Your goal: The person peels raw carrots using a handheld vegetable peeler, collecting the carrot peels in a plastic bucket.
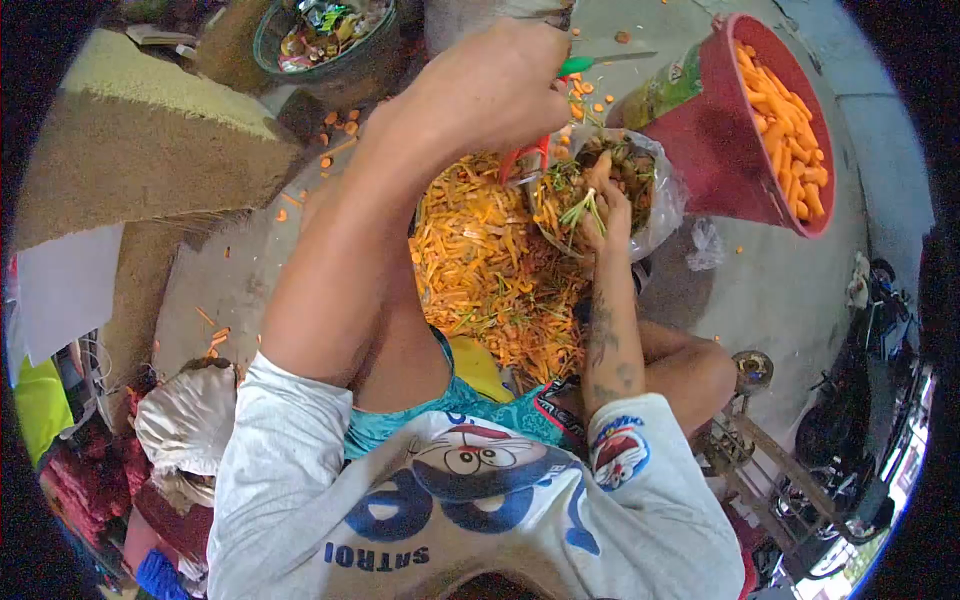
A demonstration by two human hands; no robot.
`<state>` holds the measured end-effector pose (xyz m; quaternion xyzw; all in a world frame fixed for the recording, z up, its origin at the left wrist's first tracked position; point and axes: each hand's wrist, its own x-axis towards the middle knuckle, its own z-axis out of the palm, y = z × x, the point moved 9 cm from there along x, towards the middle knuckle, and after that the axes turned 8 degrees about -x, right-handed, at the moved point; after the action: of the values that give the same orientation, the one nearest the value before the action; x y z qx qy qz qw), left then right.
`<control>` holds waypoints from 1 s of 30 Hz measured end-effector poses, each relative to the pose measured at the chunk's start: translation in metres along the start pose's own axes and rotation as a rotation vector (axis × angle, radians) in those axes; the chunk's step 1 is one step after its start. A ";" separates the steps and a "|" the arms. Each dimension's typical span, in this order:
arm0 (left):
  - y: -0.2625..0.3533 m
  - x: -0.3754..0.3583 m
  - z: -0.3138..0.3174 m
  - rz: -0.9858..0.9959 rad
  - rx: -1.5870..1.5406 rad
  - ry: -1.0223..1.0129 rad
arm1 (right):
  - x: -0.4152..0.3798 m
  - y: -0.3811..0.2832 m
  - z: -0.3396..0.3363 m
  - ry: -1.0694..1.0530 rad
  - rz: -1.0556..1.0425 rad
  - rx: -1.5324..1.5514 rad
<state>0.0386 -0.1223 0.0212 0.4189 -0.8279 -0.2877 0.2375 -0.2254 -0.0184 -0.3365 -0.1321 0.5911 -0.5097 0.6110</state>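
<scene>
My left hand, a fist with its back to the camera, grips a green-handled knife whose blade points right. Just below this hand is a red tool, partly hidden. My right hand is over an opened plastic bag of carrot tops and scraps, its fingers closed round pale green stems. Between my legs lies a wide heap of orange peelings mixed with green bits.
A red bucket of peeled carrots leans at the upper right. A dark tub of rubbish stands at the upper left, beside a brown block. Carrot slices are scattered on the floor. A metal frame is at the lower right.
</scene>
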 end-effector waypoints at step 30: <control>0.048 0.023 0.055 -0.038 -0.774 0.317 | -0.213 -0.194 0.055 -0.302 -0.264 0.151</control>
<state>-0.0355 -0.1034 0.0171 0.3529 -0.6040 -0.5139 0.4965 -0.2223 0.0368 -0.0487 -0.2370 0.4305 -0.6027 0.6287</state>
